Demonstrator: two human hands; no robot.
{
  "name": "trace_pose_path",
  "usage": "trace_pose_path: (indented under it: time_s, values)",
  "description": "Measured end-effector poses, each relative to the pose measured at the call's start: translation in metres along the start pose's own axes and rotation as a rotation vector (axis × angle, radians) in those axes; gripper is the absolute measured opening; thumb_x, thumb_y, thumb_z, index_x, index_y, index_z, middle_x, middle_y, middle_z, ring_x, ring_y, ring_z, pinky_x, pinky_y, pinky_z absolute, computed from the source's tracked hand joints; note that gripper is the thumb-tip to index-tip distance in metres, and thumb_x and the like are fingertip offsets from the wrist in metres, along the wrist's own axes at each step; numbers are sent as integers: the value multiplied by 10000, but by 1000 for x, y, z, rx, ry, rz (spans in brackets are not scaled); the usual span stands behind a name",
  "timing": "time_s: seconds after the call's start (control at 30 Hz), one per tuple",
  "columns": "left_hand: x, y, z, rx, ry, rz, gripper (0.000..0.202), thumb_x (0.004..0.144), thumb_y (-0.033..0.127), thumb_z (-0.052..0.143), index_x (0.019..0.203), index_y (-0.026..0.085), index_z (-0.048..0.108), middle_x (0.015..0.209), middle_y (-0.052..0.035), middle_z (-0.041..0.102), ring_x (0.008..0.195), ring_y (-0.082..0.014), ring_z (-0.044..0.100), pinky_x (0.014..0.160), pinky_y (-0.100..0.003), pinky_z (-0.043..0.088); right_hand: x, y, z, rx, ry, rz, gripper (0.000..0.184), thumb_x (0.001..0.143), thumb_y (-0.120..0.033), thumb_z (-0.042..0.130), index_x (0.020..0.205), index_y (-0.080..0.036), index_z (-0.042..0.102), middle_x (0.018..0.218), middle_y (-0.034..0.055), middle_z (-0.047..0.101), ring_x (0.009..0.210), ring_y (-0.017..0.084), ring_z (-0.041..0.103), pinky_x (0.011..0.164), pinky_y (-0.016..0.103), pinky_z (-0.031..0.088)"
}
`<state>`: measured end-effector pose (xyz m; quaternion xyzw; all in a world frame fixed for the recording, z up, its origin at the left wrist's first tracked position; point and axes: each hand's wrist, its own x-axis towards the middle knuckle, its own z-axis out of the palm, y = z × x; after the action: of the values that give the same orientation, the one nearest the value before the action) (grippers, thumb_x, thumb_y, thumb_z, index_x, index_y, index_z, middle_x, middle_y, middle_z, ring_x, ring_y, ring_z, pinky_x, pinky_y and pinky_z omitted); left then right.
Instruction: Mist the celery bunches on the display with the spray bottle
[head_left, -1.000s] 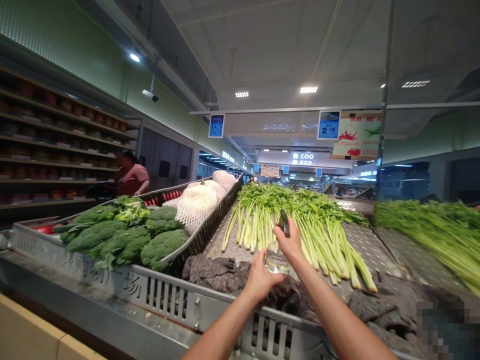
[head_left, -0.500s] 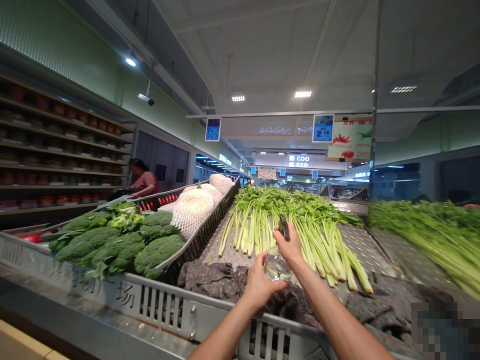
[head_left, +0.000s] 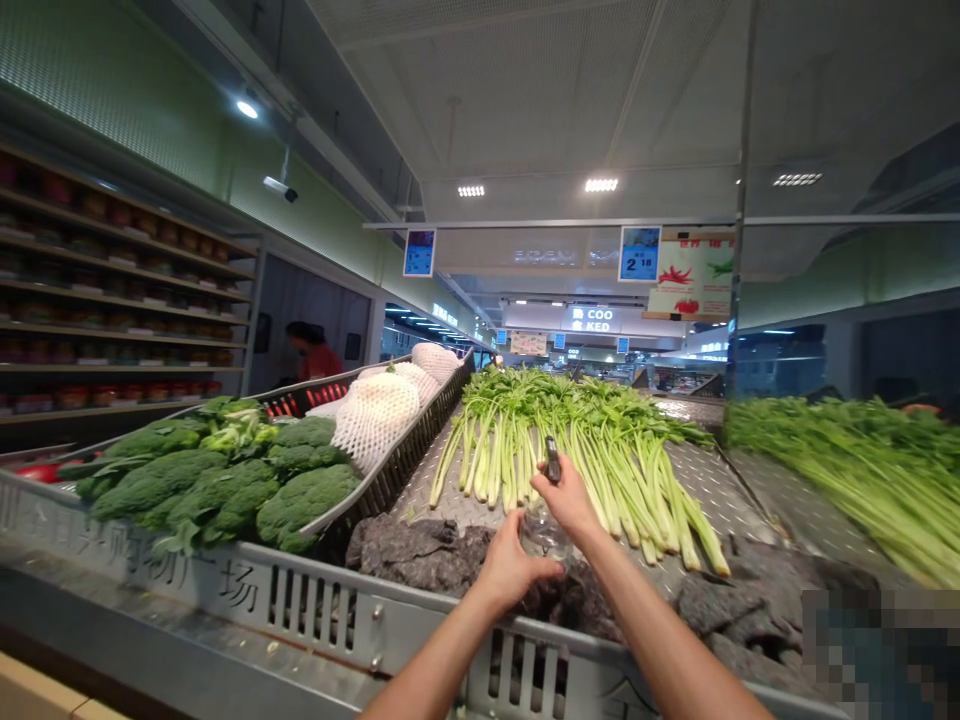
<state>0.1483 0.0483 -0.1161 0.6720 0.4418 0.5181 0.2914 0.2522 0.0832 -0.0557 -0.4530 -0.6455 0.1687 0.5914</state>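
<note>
Both my hands are stretched out over a metal produce stand. My right hand is closed around the dark trigger head of a clear spray bottle. My left hand cups the bottle's lower body from the left. The bottle points at a spread of celery stalks lying on the ribbed metal shelf. Dark crumpled cloth lies just below the bottle.
Broccoli heads fill a tilted tray at left, with white net-wrapped produce behind them. More green stalks lie at right. A slotted metal rail fronts the stand. A person in red stands by the far left shelves. Price signs hang overhead.
My view has shifted slightly right and both hands with the bottle have drifted a little left and down. The person in red has moved farther back.
</note>
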Motion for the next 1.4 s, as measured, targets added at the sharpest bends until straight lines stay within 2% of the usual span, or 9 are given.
trace_pose_path:
  time_s: [0.1,0.33,0.6,0.87,1.0,1.17,1.3,1.4]
  values:
    - [0,0,0,22,6,-20,594,407,198,732,937,147,470,898,-37,567,823,-193,514,714,-267,386,-1,5,0,25,8,25,229,601,-279,483,800,-166,487,632,-23,508,542,116,459,527,230,357]
    - [0,3,1,81,56,-37,655,428,175,701,1023,151,430,959,-51,549,865,-199,504,741,-267,383,-5,0,2,45,54,-64,229,637,-281,461,835,-172,499,709,-4,553,596,126,495,560,229,365]
    - [-2,5,0,146,118,6,673,444,184,686,1059,156,414,1002,-59,538,918,-213,490,780,-287,383,-3,-8,7,-61,81,-181,177,661,-304,444,766,-178,510,638,-11,558,563,122,502,552,224,361]
    - [-1,4,3,181,70,-9,751,434,218,690,1124,141,405,1098,-89,496,1009,-242,448,874,-332,345,-9,-3,-3,-48,185,-119,224,643,-308,436,799,-173,521,696,11,585,596,140,527,553,232,377]
    - [4,4,9,224,69,55,784,423,251,703,1141,144,407,1130,-99,469,1062,-251,404,913,-343,310,-10,-3,-12,-54,221,-138,235,640,-308,439,817,-172,511,729,20,592,605,146,531,575,246,387]
    - [15,11,21,241,19,115,814,410,303,717,1148,155,408,1096,-90,486,1024,-257,428,885,-349,339,-3,-3,-28,-102,287,-132,251,627,-311,446,825,-173,515,759,35,594,645,167,533,624,276,391]
    - [24,13,34,223,-11,134,814,400,281,725,1143,166,415,1121,-76,474,1053,-249,408,918,-348,313,2,3,-41,-128,325,-105,255,628,-321,442,825,-179,516,780,36,595,675,175,539,658,291,392]
    - [28,7,43,179,-10,124,807,402,250,723,1142,152,415,1127,-82,467,1055,-240,403,916,-334,320,3,12,-44,-136,319,-102,254,629,-335,440,812,-173,510,759,38,594,678,180,542,660,295,395]
